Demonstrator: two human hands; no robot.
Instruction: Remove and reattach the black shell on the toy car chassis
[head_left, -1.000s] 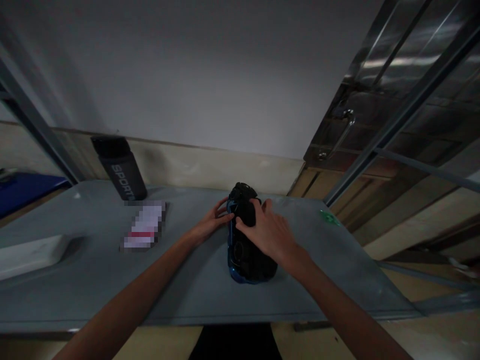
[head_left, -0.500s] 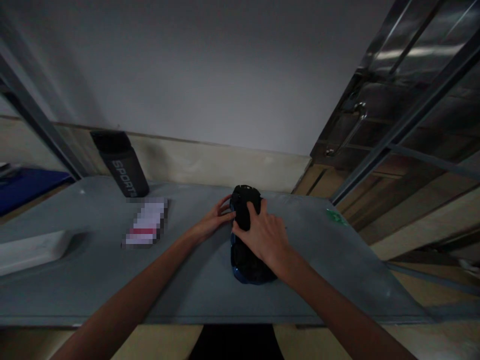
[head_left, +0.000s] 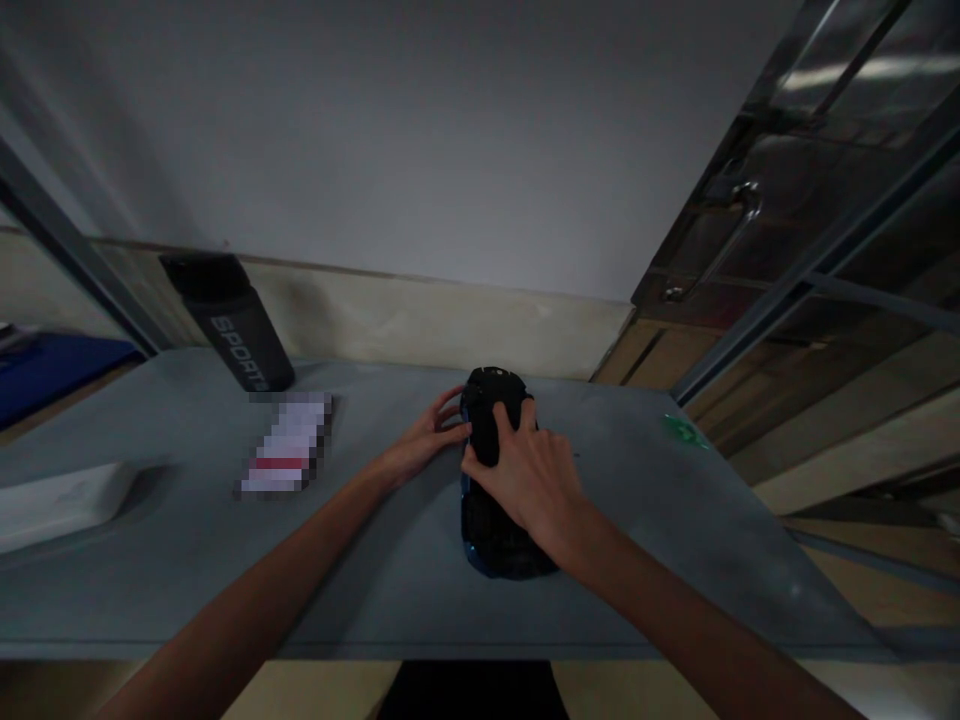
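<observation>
A black object with blue edges, seemingly a toy car lying underside up [head_left: 501, 535], rests lengthwise on the grey table. My left hand [head_left: 426, 440] grips its left side near the far end, thumb and fingers bent against the edge. From the right, my right hand [head_left: 536, 470] lies over the top of the toy car, with the index finger and thumb pressed on the black underside. The other fingers of that hand curl along its right side. What lies under my right palm is hidden.
On the table [head_left: 390, 600], a dark SPORT bottle [head_left: 238, 325] stands at the back left. In front of it lies a blurred-out flat item [head_left: 289, 445]. A white long object [head_left: 64, 505] is at far left, a green wrapper [head_left: 684, 431] at right. Metal posts frame the table.
The view has shifted slightly. Both hands stay on the toy car in nearly the same grip, with no clear movement of the car on the table.
</observation>
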